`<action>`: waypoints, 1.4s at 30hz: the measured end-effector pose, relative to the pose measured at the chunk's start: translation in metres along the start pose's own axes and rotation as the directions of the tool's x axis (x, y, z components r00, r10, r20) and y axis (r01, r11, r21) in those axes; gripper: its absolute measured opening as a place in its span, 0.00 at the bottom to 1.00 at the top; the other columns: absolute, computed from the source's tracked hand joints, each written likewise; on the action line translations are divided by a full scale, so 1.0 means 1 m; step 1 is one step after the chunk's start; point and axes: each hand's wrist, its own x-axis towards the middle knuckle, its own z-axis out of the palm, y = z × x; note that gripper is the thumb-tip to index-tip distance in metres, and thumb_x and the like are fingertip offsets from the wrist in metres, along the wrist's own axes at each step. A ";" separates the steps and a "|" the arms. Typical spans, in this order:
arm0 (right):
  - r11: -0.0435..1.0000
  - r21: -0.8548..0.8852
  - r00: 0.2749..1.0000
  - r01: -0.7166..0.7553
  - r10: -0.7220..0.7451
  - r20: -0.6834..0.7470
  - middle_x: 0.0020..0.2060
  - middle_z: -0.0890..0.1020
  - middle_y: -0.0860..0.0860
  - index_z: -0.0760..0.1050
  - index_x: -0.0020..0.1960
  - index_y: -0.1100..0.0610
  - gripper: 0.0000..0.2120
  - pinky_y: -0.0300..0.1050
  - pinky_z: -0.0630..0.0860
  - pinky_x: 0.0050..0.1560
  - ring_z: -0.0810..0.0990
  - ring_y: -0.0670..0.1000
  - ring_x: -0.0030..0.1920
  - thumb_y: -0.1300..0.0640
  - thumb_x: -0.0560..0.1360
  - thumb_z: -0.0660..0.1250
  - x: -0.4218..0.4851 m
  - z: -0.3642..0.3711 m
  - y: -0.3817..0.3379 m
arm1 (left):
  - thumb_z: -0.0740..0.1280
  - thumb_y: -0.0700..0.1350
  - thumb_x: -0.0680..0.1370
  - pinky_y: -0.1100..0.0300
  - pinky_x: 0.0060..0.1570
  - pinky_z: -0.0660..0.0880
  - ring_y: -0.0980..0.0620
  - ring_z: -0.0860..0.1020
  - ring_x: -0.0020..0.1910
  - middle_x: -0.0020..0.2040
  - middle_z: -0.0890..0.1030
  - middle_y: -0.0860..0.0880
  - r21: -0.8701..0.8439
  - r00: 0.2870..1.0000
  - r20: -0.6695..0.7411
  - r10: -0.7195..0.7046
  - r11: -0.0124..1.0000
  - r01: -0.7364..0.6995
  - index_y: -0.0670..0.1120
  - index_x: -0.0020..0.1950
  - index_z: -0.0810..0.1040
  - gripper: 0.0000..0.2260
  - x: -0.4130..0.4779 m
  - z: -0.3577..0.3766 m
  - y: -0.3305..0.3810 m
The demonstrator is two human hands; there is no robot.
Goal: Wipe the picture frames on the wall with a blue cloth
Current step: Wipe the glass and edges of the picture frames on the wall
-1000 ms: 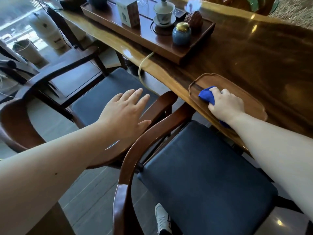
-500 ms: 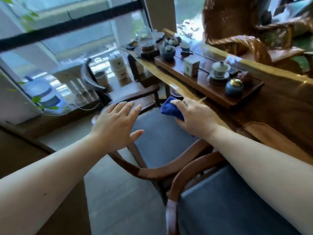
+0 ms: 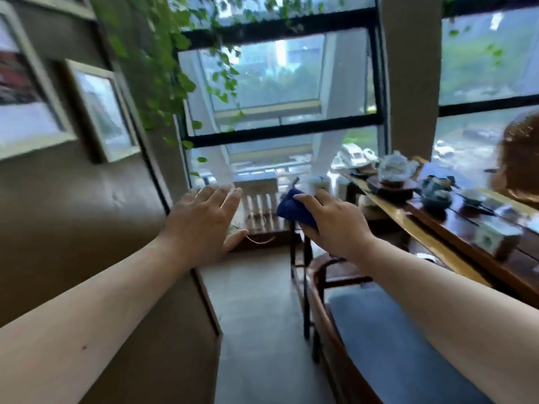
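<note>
My right hand (image 3: 332, 223) is closed around a bunched blue cloth (image 3: 293, 208), held in the air in front of me at mid-frame. To its left my left hand (image 3: 204, 223) is raised with flat, spread fingers and holds nothing. On the brown wall to the left hang pale-framed pictures: a smaller picture frame (image 3: 102, 110) and a larger picture frame (image 3: 24, 91) cut off by the left edge. A third frame's bottom edge (image 3: 58, 4) shows at the top left. Both hands are well to the right of and below the frames, touching none of them.
A wooden chair with a blue seat cushion (image 3: 393, 342) stands at lower right beside a long wooden table (image 3: 431, 243) carrying a tea set (image 3: 399, 170). Green vines (image 3: 157, 59) hang by the wall corner. Large windows (image 3: 280, 83) fill the far side; a tiled floor strip (image 3: 256, 310) runs ahead.
The view has swung up and left from the table to the wall and windows. My right hand lifted the blue cloth off the wooden tray and carries it in the air; the left hand stays spread.
</note>
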 end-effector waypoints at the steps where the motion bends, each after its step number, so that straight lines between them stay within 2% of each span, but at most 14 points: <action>1: 0.999 0.022 0.999 0.023 -0.022 -0.024 0.48 0.79 0.56 0.68 0.66 0.54 0.26 0.47 0.72 0.32 0.80 0.60 0.43 0.48 0.70 0.67 0.017 0.002 -0.015 | 0.61 0.64 0.72 0.42 0.59 0.74 0.39 0.75 0.62 0.63 0.77 0.40 0.021 0.999 -0.003 -0.035 0.999 0.035 0.41 0.69 0.69 0.34 -0.005 -0.003 -0.019; 3: 0.995 0.076 0.996 0.059 -0.054 -0.065 0.50 0.79 0.56 0.68 0.66 0.53 0.26 0.48 0.73 0.33 0.80 0.60 0.45 0.49 0.70 0.67 0.046 0.005 -0.044 | 0.65 0.64 0.71 0.44 0.55 0.75 0.39 0.77 0.60 0.61 0.79 0.39 0.063 0.994 -0.021 -0.103 0.993 0.104 0.40 0.66 0.72 0.34 -0.015 -0.011 -0.050; 6: 0.989 0.096 0.990 0.111 -0.101 -0.101 0.50 0.79 0.55 0.69 0.66 0.53 0.25 0.48 0.73 0.33 0.80 0.60 0.45 0.49 0.70 0.68 0.086 0.011 -0.077 | 0.61 0.64 0.71 0.44 0.53 0.75 0.39 0.77 0.58 0.60 0.79 0.39 0.106 0.985 -0.042 -0.168 0.979 0.172 0.40 0.65 0.73 0.33 -0.023 -0.025 -0.086; 9: 0.978 0.133 0.980 0.163 -0.144 -0.137 0.49 0.78 0.56 0.68 0.66 0.53 0.25 0.49 0.73 0.33 0.79 0.61 0.45 0.49 0.71 0.66 0.127 0.019 -0.104 | 0.62 0.63 0.71 0.44 0.57 0.73 0.40 0.76 0.61 0.63 0.77 0.40 0.153 0.970 -0.046 -0.237 0.958 0.241 0.41 0.67 0.71 0.33 -0.027 -0.034 -0.118; 13: 0.951 0.242 0.969 0.193 -0.146 -0.199 0.50 0.78 0.55 0.67 0.67 0.52 0.24 0.48 0.72 0.34 0.79 0.60 0.47 0.49 0.72 0.66 0.179 0.034 -0.133 | 0.63 0.62 0.73 0.44 0.62 0.71 0.42 0.74 0.64 0.66 0.76 0.41 0.201 0.953 -0.066 -0.297 0.931 0.304 0.43 0.70 0.68 0.32 -0.023 -0.041 -0.151; 18: 0.893 0.408 0.963 0.190 -0.088 -0.255 0.53 0.76 0.52 0.65 0.67 0.49 0.23 0.45 0.67 0.37 0.78 0.56 0.50 0.49 0.74 0.64 0.245 0.067 -0.154 | 0.61 0.63 0.74 0.48 0.55 0.75 0.43 0.77 0.58 0.62 0.79 0.42 0.312 0.946 -0.042 -0.322 0.895 0.318 0.42 0.69 0.69 0.31 -0.001 -0.042 -0.193; 25: 0.744 0.624 0.954 0.239 -0.059 -0.295 0.59 0.75 0.50 0.65 0.67 0.47 0.22 0.46 0.70 0.39 0.78 0.55 0.50 0.48 0.74 0.64 0.356 0.124 -0.179 | 0.61 0.62 0.73 0.46 0.53 0.77 0.41 0.79 0.54 0.58 0.80 0.40 0.448 0.931 -0.030 -0.363 0.828 0.337 0.40 0.68 0.71 0.31 0.056 -0.024 -0.255; 27: 0.681 0.681 0.948 0.268 -0.060 -0.313 0.59 0.75 0.49 0.65 0.67 0.46 0.22 0.45 0.70 0.40 0.78 0.54 0.50 0.48 0.74 0.64 0.391 0.139 -0.187 | 0.60 0.61 0.74 0.45 0.54 0.76 0.41 0.78 0.56 0.61 0.79 0.40 0.487 0.930 -0.015 -0.368 0.810 0.328 0.41 0.70 0.69 0.31 0.078 -0.014 -0.277; 30: 0.601 0.746 0.945 0.287 -0.050 -0.323 0.58 0.75 0.48 0.64 0.67 0.44 0.22 0.49 0.75 0.42 0.77 0.53 0.49 0.47 0.74 0.64 0.430 0.151 -0.202 | 0.59 0.61 0.76 0.46 0.58 0.73 0.42 0.75 0.60 0.64 0.76 0.41 0.533 0.925 -0.010 -0.380 0.781 0.327 0.41 0.72 0.65 0.32 0.100 -0.014 -0.303; 33: 0.513 0.800 0.942 0.310 -0.052 -0.331 0.56 0.72 0.47 0.62 0.68 0.42 0.23 0.55 0.77 0.43 0.76 0.51 0.48 0.47 0.74 0.63 0.470 0.163 -0.218 | 0.60 0.60 0.76 0.44 0.59 0.72 0.41 0.74 0.61 0.64 0.76 0.40 0.597 0.918 -0.005 -0.396 0.736 0.321 0.41 0.72 0.65 0.31 0.123 -0.010 -0.331; 36: 0.405 0.855 0.936 0.324 -0.005 -0.352 0.55 0.68 0.47 0.62 0.67 0.39 0.23 0.55 0.77 0.46 0.74 0.49 0.49 0.47 0.74 0.64 0.500 0.169 -0.236 | 0.57 0.60 0.75 0.41 0.61 0.70 0.39 0.73 0.61 0.63 0.75 0.38 0.668 0.919 -0.002 -0.394 0.683 0.294 0.39 0.71 0.65 0.32 0.138 -0.008 -0.352; 39: 0.342 0.860 0.910 0.379 0.032 -0.414 0.57 0.68 0.48 0.63 0.67 0.39 0.24 0.55 0.77 0.48 0.73 0.48 0.51 0.48 0.73 0.65 0.514 0.174 -0.249 | 0.56 0.64 0.75 0.40 0.68 0.63 0.38 0.66 0.68 0.70 0.68 0.37 0.727 0.901 0.003 -0.435 0.619 0.297 0.39 0.75 0.56 0.37 0.148 -0.002 -0.364; 42: 0.313 0.816 0.858 0.486 0.006 -0.513 0.60 0.66 0.50 0.66 0.69 0.44 0.27 0.48 0.75 0.47 0.68 0.43 0.51 0.54 0.72 0.65 0.513 0.178 -0.261 | 0.55 0.67 0.74 0.38 0.72 0.54 0.38 0.59 0.72 0.74 0.60 0.37 0.780 0.873 -0.017 -0.487 0.540 0.317 0.40 0.77 0.48 0.43 0.153 0.006 -0.371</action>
